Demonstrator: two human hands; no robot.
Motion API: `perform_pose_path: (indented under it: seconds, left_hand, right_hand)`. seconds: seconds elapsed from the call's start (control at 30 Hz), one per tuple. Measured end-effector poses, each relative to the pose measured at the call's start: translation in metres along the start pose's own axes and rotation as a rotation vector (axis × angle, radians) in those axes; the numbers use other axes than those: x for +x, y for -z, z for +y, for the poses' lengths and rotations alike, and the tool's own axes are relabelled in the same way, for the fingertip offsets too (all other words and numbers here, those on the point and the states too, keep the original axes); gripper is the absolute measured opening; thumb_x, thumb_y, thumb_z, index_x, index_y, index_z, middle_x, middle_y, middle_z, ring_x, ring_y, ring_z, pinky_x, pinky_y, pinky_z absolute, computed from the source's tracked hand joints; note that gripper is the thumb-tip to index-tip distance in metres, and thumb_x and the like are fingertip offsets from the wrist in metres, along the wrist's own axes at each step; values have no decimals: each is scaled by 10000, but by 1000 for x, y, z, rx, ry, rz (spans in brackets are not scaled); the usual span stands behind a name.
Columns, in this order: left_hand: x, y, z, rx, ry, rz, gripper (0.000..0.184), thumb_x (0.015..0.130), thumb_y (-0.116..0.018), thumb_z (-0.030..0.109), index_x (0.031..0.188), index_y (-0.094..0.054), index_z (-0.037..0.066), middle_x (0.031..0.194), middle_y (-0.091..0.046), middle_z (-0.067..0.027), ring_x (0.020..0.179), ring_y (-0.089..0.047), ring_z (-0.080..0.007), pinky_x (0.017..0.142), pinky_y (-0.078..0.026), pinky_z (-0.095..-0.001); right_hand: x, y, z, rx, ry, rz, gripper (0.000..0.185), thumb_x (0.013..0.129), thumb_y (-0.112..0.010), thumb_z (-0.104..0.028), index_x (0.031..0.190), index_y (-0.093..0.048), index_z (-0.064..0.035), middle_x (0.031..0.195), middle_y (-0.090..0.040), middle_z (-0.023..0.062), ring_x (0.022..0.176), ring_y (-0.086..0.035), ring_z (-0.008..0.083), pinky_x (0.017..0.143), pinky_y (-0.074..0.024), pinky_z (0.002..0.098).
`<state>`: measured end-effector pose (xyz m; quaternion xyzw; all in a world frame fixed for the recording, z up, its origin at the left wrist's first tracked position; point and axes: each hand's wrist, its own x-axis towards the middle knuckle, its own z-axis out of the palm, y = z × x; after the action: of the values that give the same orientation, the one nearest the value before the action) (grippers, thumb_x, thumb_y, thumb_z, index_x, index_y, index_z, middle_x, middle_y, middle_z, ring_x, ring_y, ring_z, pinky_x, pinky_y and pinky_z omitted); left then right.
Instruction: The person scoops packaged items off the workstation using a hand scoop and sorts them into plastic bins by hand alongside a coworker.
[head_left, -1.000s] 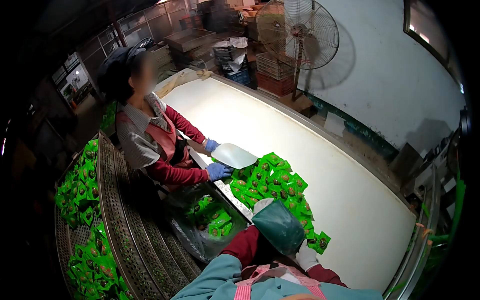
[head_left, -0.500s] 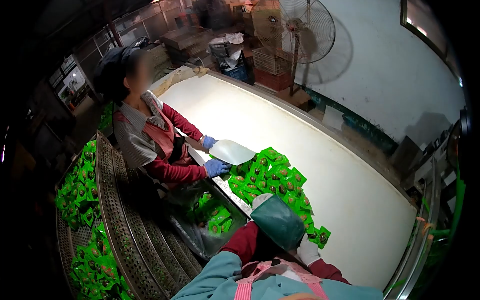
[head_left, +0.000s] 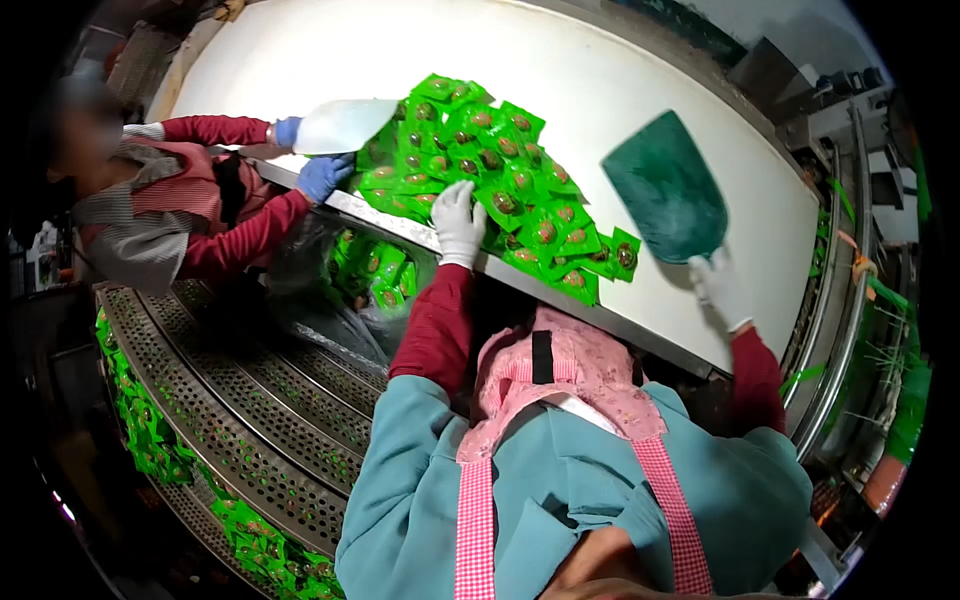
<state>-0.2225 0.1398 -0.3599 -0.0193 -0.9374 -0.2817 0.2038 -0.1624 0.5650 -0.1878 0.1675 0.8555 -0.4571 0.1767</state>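
My right hand, in a white glove, grips the lower end of a dark green scoop. The broad blade is over the white tabletop, to the right of the packets. My left hand, also gloved in white, rests at the near edge of a pile of small green packets, its fingers apart and touching them. Each packet has a brown oval printed or showing on it. Below the table edge, left of my left arm, a plastic-lined bin holds more of these packets.
A co-worker stands at the left, blue-gloved hands at a pale scoop beside the pile. The white table has a raised metal near edge. Perforated metal conveyor tiers curve at lower left. Metal rails run along the right.
The green scoop has swung from in front of my body to the right, in my right hand. My left hand has come to the packets. My view has tilted down and turned.
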Motion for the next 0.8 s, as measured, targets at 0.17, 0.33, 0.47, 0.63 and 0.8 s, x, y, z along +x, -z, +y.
perform_pose_path:
  seconds: [0.17,0.33,0.47,0.63,0.8]
  left_hand:
    - [18,4,-22,19,52,141,439,829,-635,196,1224,-531,32,1243,-522,-184,1168,-462,-346,1019,-352,-437]
    - [59,8,-51,258,221,-37,639,836,-615,449,1325,-464,65,1366,-442,-179,1258,-390,-391,1034,-344,-468]
    - [73,-6,-35,400,460,-366,815,765,-474,739,1403,-416,235,1530,-239,-100,1371,-194,-456,1040,-257,-631]
    - [69,-16,3,196,345,-283,699,743,-657,570,1306,-535,174,1362,-461,-116,1246,-387,-438,1018,-362,-506]
    - [89,-39,-26,95,292,-226,664,692,-714,480,1268,-547,195,1304,-491,-58,1169,-464,-384,1011,-366,-518]
  right_hand:
    - [-27,116,31,-32,-291,-222,274,981,-430,-310,1065,-463,-52,482,-427,-23,303,-346,86,282,-277,242]
    - [-27,143,47,-280,-552,-570,328,929,-493,-372,914,-533,-47,525,-459,-12,362,-399,102,338,-347,269]
    - [6,39,0,-474,-475,-847,401,918,-479,-390,904,-532,7,706,-543,81,471,-505,164,437,-427,303]
    - [60,-117,-38,-65,-265,-831,388,983,-372,-341,744,-468,-51,536,-446,14,356,-402,110,341,-331,283]
    - [91,-188,-69,332,-297,-795,306,966,-443,-320,813,-473,-58,606,-482,15,379,-421,101,339,-358,262]
